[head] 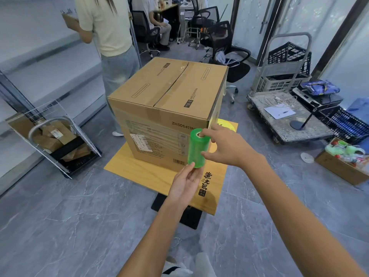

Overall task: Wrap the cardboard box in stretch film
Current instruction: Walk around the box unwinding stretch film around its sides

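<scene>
Grey marble-patterned floor tiles fill an office space, and in the middle of the frame a small wooden tabletop (pixel 139 172) on a black base carries the cardboard box (pixel 169 108). The box stands upright with its taped top flaps closed and takes up most of the board. Faint glossy bands that look like clear film cross its near face. Just in front of the box's near right corner, a green stretch film roll (pixel 197 150) is held upright, close to the cardboard; whether it touches cannot be told. The left hand (pixel 184 182) comes up from the lower centre and cups the roll's bottom end, fingers curled beneath it and the thumb against its side. The right hand (pixel 225 146) reaches in from the lower right and grips the top end, one finger hooked into the core opening and the thumb pressed on the green side lower down. At upper left a person in a pale shirt (pixel 107 27) stands just beyond the box. A wire cart (pixel 54 140) holding cardboard scraps leans at the left. At the right stands a platform trolley (pixel 289 124) with a sheet of paper (pixel 279 111) on its deck and black crates (pixel 287 54) stacked at its handle end. Office chairs (pixel 225 43) sit at the top centre.
</scene>
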